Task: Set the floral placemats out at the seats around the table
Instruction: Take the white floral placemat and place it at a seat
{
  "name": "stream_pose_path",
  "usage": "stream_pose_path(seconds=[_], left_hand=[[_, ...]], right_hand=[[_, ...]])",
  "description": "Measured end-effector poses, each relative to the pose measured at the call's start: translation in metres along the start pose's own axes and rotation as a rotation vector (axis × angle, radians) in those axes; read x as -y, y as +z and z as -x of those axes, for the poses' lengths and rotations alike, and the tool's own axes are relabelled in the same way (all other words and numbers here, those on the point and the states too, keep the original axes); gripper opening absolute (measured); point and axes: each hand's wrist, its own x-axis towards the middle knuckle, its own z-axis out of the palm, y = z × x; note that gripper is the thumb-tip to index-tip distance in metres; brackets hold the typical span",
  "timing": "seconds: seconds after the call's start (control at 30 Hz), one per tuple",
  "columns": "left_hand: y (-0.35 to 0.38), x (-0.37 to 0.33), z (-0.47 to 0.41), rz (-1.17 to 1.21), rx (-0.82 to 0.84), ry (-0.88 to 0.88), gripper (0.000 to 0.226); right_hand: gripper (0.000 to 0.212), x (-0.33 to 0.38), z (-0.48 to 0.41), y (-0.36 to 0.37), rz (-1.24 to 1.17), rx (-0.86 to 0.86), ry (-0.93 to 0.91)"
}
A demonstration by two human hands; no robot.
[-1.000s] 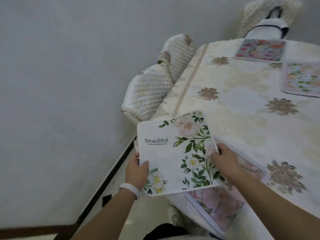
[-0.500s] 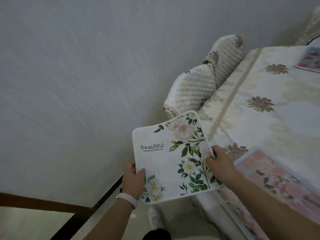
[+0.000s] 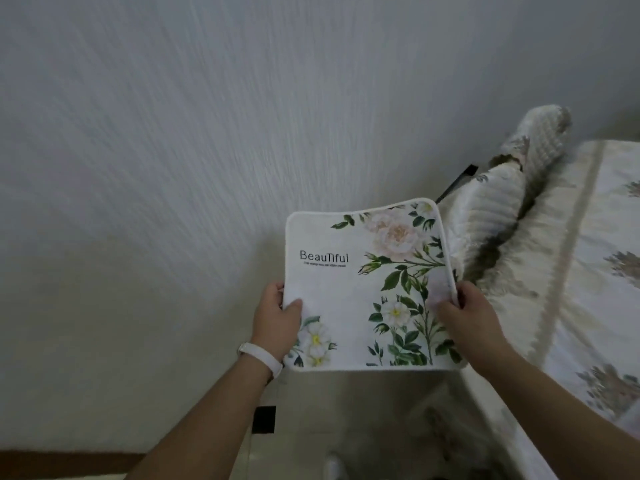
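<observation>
Lots was cut off or smeared here. The table (image 3: pixel 588 271) only showed as a strip on the far side of the right hand's fingers, its cream cloth with brownish flower medallions running off the frame edge, so no seats or other mats could be made out. The quilted chair cover (image 3: pixel 502 216) sat just beyond the right fingertips, blurry, with its lower part hidden behind the placemat. The textured wall (image 3: pixel 173 133) was streaked with motion blur. Small print under the word "Beautiful" was unreadable.

The floral placemat (image 3: pixel 367 289) was held up in the air between both hands, off the table, print side facing the camera, white with green leaves and pale roses. The left hand (image 3: pixel 277 320) pinched its left edge: thumb lying on the printed face, the other fingers curled behind and out of sight. A white wristband (image 3: pixel 258 358) sat on that wrist. The right hand (image 3: pixel 464 317) was clamped on the right edge, thumb on top, fingers wrapped under, so how they sat back there couldn't be told. The mat's near corner covered part of the pale floor (image 3: pixel 363 427) below the fingers.
</observation>
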Motion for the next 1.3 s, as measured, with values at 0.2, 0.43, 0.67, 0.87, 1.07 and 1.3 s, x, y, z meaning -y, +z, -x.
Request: stream_pose_path(seconds=[0.2, 0.43, 0.67, 0.87, 1.07, 1.3], left_hand=[[0.005, -0.019, -0.055, 0.194, 0.127, -0.039, 0.037], [0.034, -0.033, -0.125, 0.201, 0.283, -0.073, 0.051], [0.089, -0.060, -0.231, 0.104, 0.276, -0.080, 0.054], [0.160, -0.115, -0.315, 0.064, 0.347, -0.007, 0.055], [0.222, -0.161, -0.363, 0.071, 0.429, 0.046, 0.054], [0.322, -0.198, -0.382, 0.082, 0.556, 0.020, 0.050]], right_hand=[[0.023, 0.034, -0.029, 0.012, -0.031, -0.141, -0.028], [0.012, 0.050, -0.096, 0.020, -0.049, -0.202, -0.006], [0.004, 0.062, -0.207, 0.025, -0.109, -0.207, 0.027], [0.016, 0.076, -0.289, -0.002, -0.176, -0.333, 0.096], [0.002, 0.089, -0.346, -0.039, -0.182, -0.428, 0.144], [0.005, 0.073, -0.356, -0.095, -0.225, -0.613, 0.237]])
